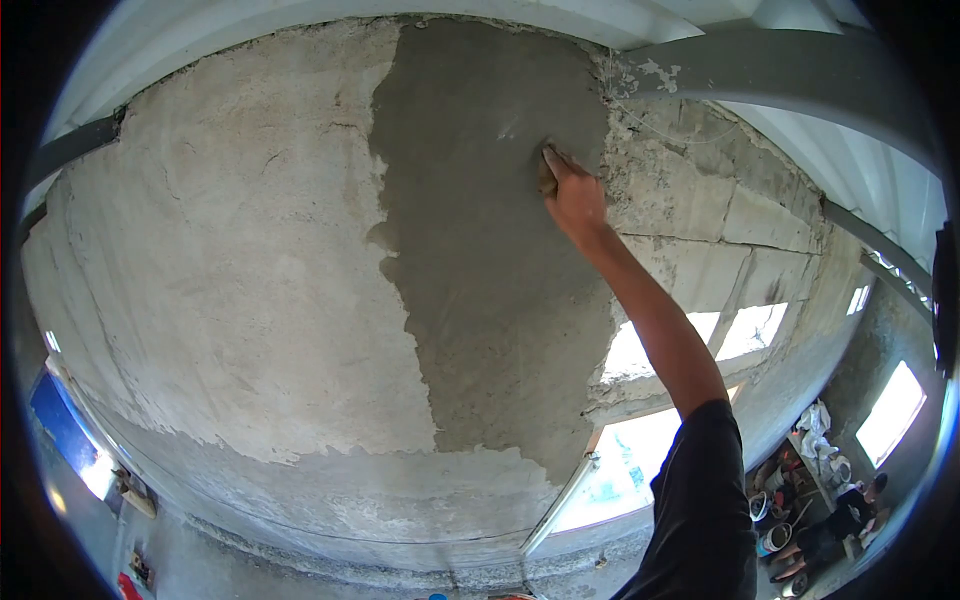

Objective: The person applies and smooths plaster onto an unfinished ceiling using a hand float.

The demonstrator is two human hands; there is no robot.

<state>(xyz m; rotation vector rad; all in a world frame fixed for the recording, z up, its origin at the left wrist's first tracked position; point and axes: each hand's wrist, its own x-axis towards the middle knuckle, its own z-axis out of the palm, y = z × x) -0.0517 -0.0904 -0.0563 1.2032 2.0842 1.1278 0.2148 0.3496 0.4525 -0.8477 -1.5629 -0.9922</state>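
My right hand (580,200) reaches up to the wall with its fingers closed around a small brownish pad (547,178). The pad is pressed to the wet grey plaster (480,220), near the upper right edge of that patch. Its kind is hard to make out, since my fingers cover much of it. The darker plaster runs in a tall band from the ceiling down toward the lower wall, with ragged edges. Paler dry plaster (240,250) lies to its left, and rough bare blocks (690,190) show to its right. My left hand is out of view.
A grey beam (770,75) crosses the upper right under the white roof sheets (790,140). Bright window openings (750,330) and a larger opening (620,470) are at the right. Another person (845,515) is among buckets (775,540) at the lower right.
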